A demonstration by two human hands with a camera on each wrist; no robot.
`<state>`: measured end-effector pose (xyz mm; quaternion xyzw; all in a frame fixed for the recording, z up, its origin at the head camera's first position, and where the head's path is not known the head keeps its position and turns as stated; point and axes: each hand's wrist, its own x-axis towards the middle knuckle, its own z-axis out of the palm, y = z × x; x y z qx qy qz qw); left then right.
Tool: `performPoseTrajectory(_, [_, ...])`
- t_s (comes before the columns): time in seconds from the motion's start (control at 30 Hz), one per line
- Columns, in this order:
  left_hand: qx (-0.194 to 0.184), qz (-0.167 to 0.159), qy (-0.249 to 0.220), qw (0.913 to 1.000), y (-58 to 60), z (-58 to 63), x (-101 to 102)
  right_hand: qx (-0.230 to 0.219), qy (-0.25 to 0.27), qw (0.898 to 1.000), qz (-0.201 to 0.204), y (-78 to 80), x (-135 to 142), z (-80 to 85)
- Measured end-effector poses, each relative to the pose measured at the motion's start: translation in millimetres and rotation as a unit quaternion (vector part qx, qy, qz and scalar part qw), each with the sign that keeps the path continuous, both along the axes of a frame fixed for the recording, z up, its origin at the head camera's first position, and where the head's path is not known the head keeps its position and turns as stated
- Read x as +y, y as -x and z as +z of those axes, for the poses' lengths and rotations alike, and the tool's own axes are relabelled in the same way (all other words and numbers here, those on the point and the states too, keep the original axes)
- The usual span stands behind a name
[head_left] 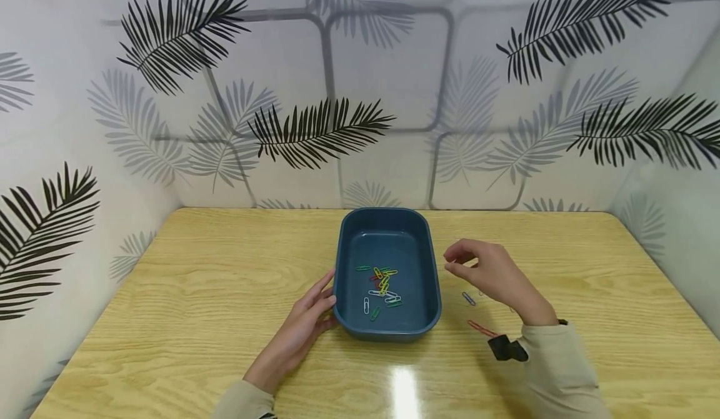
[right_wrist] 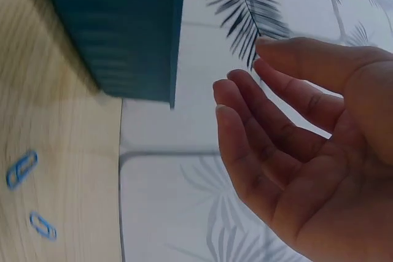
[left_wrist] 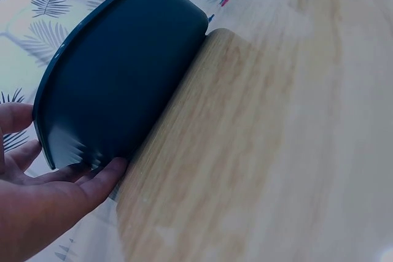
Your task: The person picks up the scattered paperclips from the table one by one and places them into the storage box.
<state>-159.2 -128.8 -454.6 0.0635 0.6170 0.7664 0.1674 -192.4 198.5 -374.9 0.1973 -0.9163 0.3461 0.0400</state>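
A dark blue plastic bin [head_left: 413, 253] stands on the table. Yellow, green, red and white paper clips [head_left: 385, 284] lie scattered on its floor. My left hand [head_left: 300, 328] touches the bin's left side with extended fingers; the left wrist view shows fingertips at the rim and along the outer wall [left_wrist: 116, 72]. Raised just outside the bin's right rim, my right hand [head_left: 495, 275] has thumb and fingers loosely bent, with nothing between them in the right wrist view. Beneath it on the table is a bluish paper clip [head_left: 469, 298], with red clips [head_left: 482, 328] nearer the wrist.
The wooden table [head_left: 225, 269] ends at a wall covered with leaf-patterned paper [head_left: 382, 175]. Two blue paper clips, one of them closer [right_wrist: 21, 169], lie beside the bin in the right wrist view. A black strap [head_left: 508, 348] sits at the right cuff.
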Motion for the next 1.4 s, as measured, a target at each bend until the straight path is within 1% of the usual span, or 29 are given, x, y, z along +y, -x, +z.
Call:
performPoseTrajectory(0.17, [0.006,-0.005,0.000,1.0000,0.6,0.0,1,-0.010,-0.015,0.999,-0.036,-2.6,26,6.7])
performPoseTrajectory(0.33, [0.010,-0.007,0.005,0.9999,2.1,-0.3,0,0.000,-0.034,0.997,-0.062,-3.9,50,10.2])
performPoseTrajectory(0.43, [0.012,-0.001,0.006,0.9999,4.1,0.6,0,0.000,-0.041,0.997,-0.070,-4.6,62,11.4])
performPoseTrajectory(0.53, [0.014,0.002,0.007,0.9999,5.8,1.9,0,-0.010,-0.050,0.996,-0.075,-5.7,71,11.1])
performPoseTrajectory(0.77, [0.011,-0.003,0.007,0.9999,5.7,3.1,0,-0.044,-0.081,0.992,-0.082,-9.3,95,2.3])
performPoseTrajectory(0.9, [0.008,-0.002,0.004,1.0000,4.8,2.2,0,-0.067,-0.094,0.990,-0.080,-13.5,108,-2.7])
performPoseTrajectory(1.03, [0.006,0.001,0.004,1.0000,2.8,1.4,-1,-0.087,-0.104,0.988,-0.075,-14.3,118,-10.0])
performPoseTrajectory(1.13, [0.005,0.000,0.004,1.0000,1.0,0.7,-1,-0.110,-0.114,0.986,-0.056,-12.3,122,-16.3])
performPoseTrajectory(1.27, [0.006,-0.001,0.006,1.0000,-0.3,-0.1,-1,-0.158,-0.124,0.979,-0.022,-9.6,126,-23.4])
performPoseTrajectory(1.33, [0.007,-0.002,0.006,1.0000,-0.5,-0.4,-1,-0.177,-0.125,0.976,-0.017,-9.4,127,-25.5])
performPoseTrajectory(1.4, [0.008,-0.003,0.006,0.9999,-0.6,-0.5,-1,-0.186,-0.126,0.974,-0.016,-9.7,129,-27.4])
